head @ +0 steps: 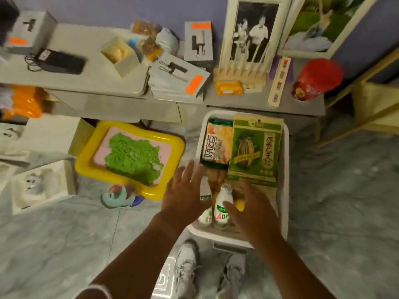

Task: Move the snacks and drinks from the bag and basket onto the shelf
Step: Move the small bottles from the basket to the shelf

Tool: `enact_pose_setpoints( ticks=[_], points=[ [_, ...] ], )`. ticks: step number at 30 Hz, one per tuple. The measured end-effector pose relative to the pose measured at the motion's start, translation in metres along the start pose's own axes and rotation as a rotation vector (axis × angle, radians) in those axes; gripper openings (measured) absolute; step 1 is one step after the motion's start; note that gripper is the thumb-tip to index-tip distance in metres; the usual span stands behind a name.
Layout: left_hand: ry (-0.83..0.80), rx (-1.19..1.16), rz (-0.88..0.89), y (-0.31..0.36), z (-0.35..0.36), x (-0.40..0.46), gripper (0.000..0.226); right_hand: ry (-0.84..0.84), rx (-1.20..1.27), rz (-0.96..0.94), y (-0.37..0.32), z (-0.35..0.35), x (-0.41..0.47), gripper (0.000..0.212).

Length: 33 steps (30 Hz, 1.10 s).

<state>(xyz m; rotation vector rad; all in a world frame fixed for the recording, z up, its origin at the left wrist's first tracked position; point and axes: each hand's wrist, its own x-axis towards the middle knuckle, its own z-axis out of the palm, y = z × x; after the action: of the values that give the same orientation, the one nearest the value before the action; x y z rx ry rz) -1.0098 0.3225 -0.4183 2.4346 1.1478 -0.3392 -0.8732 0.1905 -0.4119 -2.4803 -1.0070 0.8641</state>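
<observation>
My left hand (183, 195) and right hand (250, 210) both hang over the near end of the basket (286, 169), fingers spread wide, neither grip holding anything yet. Under them stand two small milk bottles (223, 203), upright and touching each other; my left palm hides part of the left one. I judge the step in hand to be taking these drinks, one per hand. To do it well I would close each grip round a bottle's body below the neck, lift straight up so they do not knock each other over, and keep them upright.

Behind the bottles lie two flat packets side by side, a seed bag (254, 152) on the right and a noodle pack (218, 145) on the left, with something brown and a yellow thing just beside the bottles, too hidden to name.

The shelf (194, 104) beyond the basket is crowded: stacked boxes (179, 80), an orange packet (229, 87), a photo frame (252, 35) and a red tub (315, 78). Free room looks scarce, so placing will need care. A yellow tray (88, 160) sits on the floor to the left.
</observation>
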Motion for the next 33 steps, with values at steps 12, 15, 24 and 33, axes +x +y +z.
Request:
enact_pose_setpoints(
  ticks=[12, 15, 24, 33],
  points=[
    [0.195, -0.026, 0.154, 0.007, 0.014, 0.007, 0.11, 0.081, 0.066, 0.005, 0.005, 0.044, 0.009, 0.056],
    [0.194, -0.11, 0.223, 0.003, 0.023, -0.007, 0.095, 0.084, 0.096, -0.013, 0.009, 0.043, 0.003, 0.052],
    [0.177, -0.521, 0.235, 0.07, -0.045, -0.034, 0.076, 0.322, 0.321, -0.097, 0.003, -0.062, -0.031, 0.045],
    [0.327, -0.507, 0.621, 0.268, -0.211, -0.041, 0.073, 0.72, 0.229, -0.237, 0.017, -0.328, -0.096, 0.058]
  ],
)
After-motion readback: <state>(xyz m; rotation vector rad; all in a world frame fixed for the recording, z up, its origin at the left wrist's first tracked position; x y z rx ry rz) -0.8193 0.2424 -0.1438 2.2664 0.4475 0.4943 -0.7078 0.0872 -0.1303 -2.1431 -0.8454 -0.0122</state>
